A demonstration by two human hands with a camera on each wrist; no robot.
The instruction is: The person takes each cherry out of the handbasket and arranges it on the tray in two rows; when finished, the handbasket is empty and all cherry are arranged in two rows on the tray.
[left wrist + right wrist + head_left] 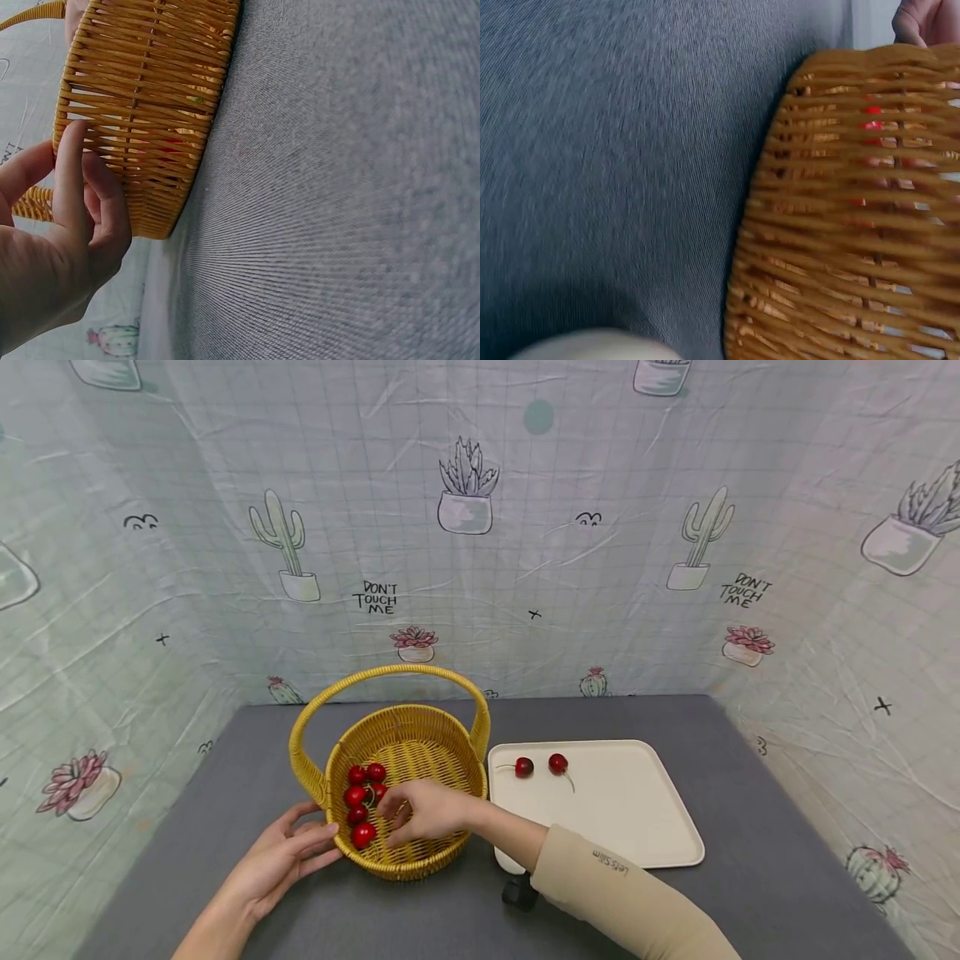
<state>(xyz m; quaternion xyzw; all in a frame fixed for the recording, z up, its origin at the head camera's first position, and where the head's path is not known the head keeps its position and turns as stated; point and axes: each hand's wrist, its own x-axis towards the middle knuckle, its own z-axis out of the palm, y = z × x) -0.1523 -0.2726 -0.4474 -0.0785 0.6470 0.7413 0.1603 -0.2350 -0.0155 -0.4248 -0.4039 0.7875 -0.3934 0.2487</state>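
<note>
A yellow woven basket (401,868) with a tall arched handle stands on the table, several red cherries (363,836) gathered along its left inner side. My left hand (281,860) holds the basket's left rim beside the foot of the handle. In the left wrist view, the thumb and fingers of that left hand (67,217) meet at the rim from both sides. My right hand (431,810) reaches into the basket, its fingers bent and parted beside the cherries, with nothing showing between them. The right wrist view shows only the basket's woven wall (855,217).
To the basket's right lies a white rectangular tray (600,810) with two stemmed cherries, one cherry (523,767) at its left and another cherry (558,764) beside it. A small black object (519,893) shows under my right forearm. Patterned cloth (525,568) encloses the grey table's back and sides.
</note>
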